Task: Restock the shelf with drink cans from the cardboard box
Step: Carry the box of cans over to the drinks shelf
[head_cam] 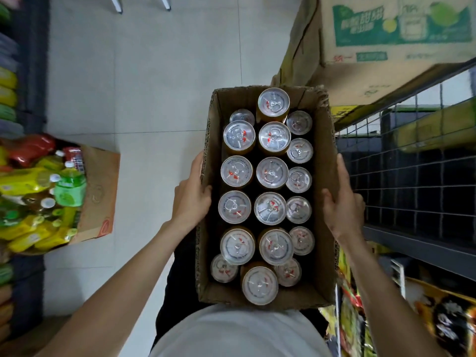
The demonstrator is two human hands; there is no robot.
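An open cardboard box (325, 150) is held up in front of my chest, above the tiled floor. It is packed with several upright drink cans (271, 173) with silver tops and gold sides. My left hand (192, 195) grips the box's left wall, thumb over the rim. My right hand (341, 199) grips the right wall the same way, fingers outside and thumb inside. A dark wire-fronted shelf (412, 176) stands to the right of the box.
A second open carton (99, 191) full of green and yellow bottles sits on the floor at the left. A large printed carton (386, 34) rests on top of the right shelf. Snack packets (438, 318) fill the lower right shelf. Pale floor tiles (144, 73) stretch ahead.
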